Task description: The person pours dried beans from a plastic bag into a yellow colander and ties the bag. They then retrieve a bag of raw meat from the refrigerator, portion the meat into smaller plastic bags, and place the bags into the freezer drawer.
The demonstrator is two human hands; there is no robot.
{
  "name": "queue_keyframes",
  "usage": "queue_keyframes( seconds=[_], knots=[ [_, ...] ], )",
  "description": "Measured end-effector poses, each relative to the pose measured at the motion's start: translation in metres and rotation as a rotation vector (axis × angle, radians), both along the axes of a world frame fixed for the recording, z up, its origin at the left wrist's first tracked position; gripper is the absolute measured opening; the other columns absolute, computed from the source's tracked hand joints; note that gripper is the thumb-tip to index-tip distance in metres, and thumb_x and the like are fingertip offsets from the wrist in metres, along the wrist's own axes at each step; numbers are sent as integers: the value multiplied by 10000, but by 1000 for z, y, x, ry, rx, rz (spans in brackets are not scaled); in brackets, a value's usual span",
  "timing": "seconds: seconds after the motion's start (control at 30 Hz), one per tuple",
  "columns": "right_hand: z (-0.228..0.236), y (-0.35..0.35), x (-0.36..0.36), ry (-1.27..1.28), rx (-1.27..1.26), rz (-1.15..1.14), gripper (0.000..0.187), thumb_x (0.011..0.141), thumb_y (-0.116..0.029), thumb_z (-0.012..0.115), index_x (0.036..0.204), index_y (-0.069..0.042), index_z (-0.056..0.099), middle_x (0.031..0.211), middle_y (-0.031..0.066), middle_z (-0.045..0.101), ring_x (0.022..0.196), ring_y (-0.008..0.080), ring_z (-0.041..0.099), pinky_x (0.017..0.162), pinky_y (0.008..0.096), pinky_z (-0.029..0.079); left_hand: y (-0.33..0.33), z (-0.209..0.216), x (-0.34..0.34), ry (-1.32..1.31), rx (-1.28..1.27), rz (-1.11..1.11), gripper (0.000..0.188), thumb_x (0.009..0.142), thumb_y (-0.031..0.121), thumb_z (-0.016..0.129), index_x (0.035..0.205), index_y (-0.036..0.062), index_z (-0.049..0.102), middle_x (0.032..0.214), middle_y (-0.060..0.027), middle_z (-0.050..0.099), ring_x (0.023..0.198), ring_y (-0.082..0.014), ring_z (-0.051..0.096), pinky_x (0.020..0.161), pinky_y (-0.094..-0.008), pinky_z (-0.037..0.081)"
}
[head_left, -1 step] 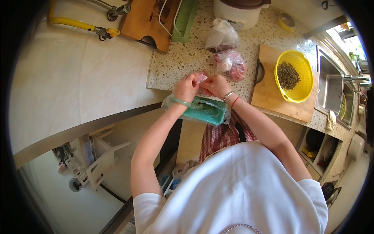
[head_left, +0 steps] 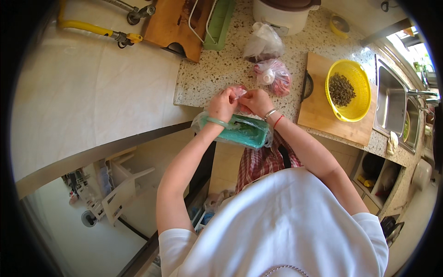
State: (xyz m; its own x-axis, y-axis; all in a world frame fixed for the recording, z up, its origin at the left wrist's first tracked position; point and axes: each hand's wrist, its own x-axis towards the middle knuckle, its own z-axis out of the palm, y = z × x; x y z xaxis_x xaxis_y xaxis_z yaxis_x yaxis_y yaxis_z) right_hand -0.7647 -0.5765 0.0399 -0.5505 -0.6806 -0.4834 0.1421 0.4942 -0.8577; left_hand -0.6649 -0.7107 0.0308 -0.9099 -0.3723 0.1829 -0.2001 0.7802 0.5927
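Observation:
At the counter's front edge, both hands pinch the top of a clear plastic bag (head_left: 239, 93) with something pinkish-red inside. My left hand (head_left: 222, 105), a pale green bangle on its wrist, has its fingertips closed on one side of the bag. My right hand (head_left: 256, 101), wearing a silver bangle and a red string, grips the other side. The fingertips are close together and partly hide the bag. Just below the hands sits a teal bin (head_left: 244, 134) lined with clear plastic. A knotted bag of red meat-like pieces (head_left: 279, 82) lies farther back on the counter.
Behind that stands another plastic bag (head_left: 264, 42) with dark contents, near a white rice cooker (head_left: 281, 18). To the right, a yellow colander (head_left: 364, 108) of small dark pieces rests on a wooden board (head_left: 318, 117), beside the steel sink (head_left: 387, 97). Another board (head_left: 168, 27) is at the far left.
My left wrist and forearm have shifted very slightly to the right. Both hands keep their pinch on the bag, and nothing else visibly differs.

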Motion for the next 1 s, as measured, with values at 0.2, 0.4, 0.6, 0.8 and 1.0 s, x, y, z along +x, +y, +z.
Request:
queue_keyframes(
  seconds=[0.2, 0.4, 0.6, 0.8, 1.0],
  knots=[
    [-11, 1, -3, 71, 62, 17, 217, 776, -250, 662, 812, -46, 729, 670, 111, 686, 608, 216, 673, 638, 332, 541, 12, -12, -3, -139, 396, 256, 162, 707, 45, 707, 815, 59, 586, 784, -75, 668, 698, -213, 655, 628, -340, 518],
    [-15, -5, -7, 275, 131, 159, 262, 734, -269, 676, 866, -47, 722, 805, 194, 686, 799, 340, 673, 753, 396, 530, 14, -12, 0, -92, 1033, 472, 201, 715, -18, 711, 835, 57, 567, 799, -35, 652, 709, -138, 635, 616, -286, 520],
    [-16, 8, -3, 341, -15, 136, 253, 743, -250, 665, 840, -18, 692, 816, 194, 684, 767, 347, 667, 731, 409, 526, 8, 1, 0, -228, 1275, 529, 259, 713, -42, 735, 866, 77, 563, 785, -9, 622, 686, -112, 601, 604, -247, 497],
    [-16, 17, 2, 365, -122, 122, 226, 766, -211, 649, 822, 8, 646, 784, 185, 678, 722, 331, 664, 693, 394, 526, -13, -6, 5, -452, 1546, 369, 257, 814, 26, 700, 1028, 151, 631, 836, 84, 619, 682, -27, 555, 592, -183, 430],
    [-21, 23, 8, 327, -172, 0, 230, 772, -200, 670, 842, 15, 631, 762, 158, 680, 695, 275, 671, 672, 363, 529, -1, -3, 5, -395, 1639, 439, 290, 812, 6, 698, 1051, 147, 613, 885, 56, 637, 742, -41, 576, 640, -207, 461]
  ],
)
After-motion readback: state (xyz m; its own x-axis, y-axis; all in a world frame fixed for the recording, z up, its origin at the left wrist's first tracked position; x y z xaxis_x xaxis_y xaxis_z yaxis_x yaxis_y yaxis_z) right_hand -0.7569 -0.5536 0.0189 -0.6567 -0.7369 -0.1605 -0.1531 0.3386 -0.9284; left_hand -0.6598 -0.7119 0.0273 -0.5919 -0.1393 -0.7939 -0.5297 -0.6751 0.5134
